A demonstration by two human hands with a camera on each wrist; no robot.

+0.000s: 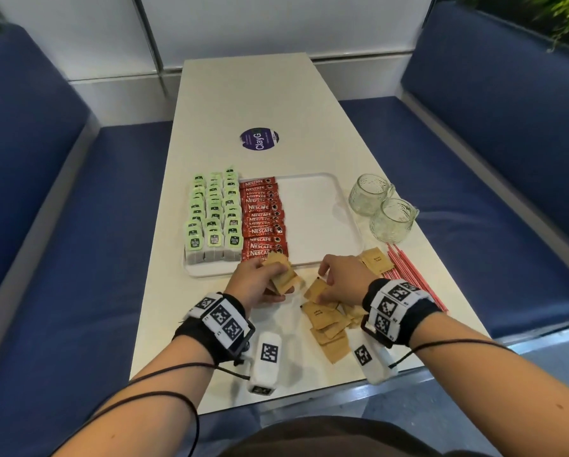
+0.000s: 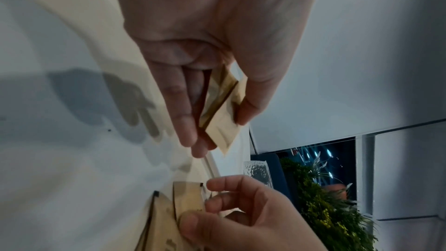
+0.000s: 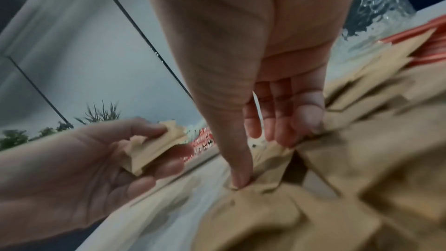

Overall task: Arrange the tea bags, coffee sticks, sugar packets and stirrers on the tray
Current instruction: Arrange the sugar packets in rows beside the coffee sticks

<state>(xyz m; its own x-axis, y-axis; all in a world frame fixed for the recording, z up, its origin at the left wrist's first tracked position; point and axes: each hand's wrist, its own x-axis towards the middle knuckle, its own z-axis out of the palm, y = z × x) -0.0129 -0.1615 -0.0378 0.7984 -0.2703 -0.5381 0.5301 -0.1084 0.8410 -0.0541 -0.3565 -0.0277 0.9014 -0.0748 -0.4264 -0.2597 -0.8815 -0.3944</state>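
I had the left hand [image 1: 255,280] clamped round a small stack of brown sugar packets [image 1: 281,273], thumb on one face and fingers on the other; I could not count the stack from any view. The right hand [image 1: 340,280] was pinching one packet off the loose pile of sugar packets [image 1: 330,328], thumb and fingertips on its edges. That pile lay on the table [image 1: 243,94] at about 5 o'clock from the tray [image 1: 316,206], too overlapped for me to count. A few more packets [image 1: 377,260] sat at 3 o'clock of the right hand, touching the bundle of red stirrers [image 1: 415,275], which I also could not count.

On the tray the tea bags [image 1: 213,216] stood in three columns along its 9 o'clock side, and the coffee sticks [image 1: 263,219] filled one column just beside them, roughly a dozen, overlapping. The rest of the tray, toward 3 o'clock, held nothing.

Two glass cups [image 1: 380,209] stood off the tray at its 3 o'clock, touching each other. One round purple sticker [image 1: 259,139] lay at the tray's 12 o'clock. My held stack covered the nearest coffee stick's end.
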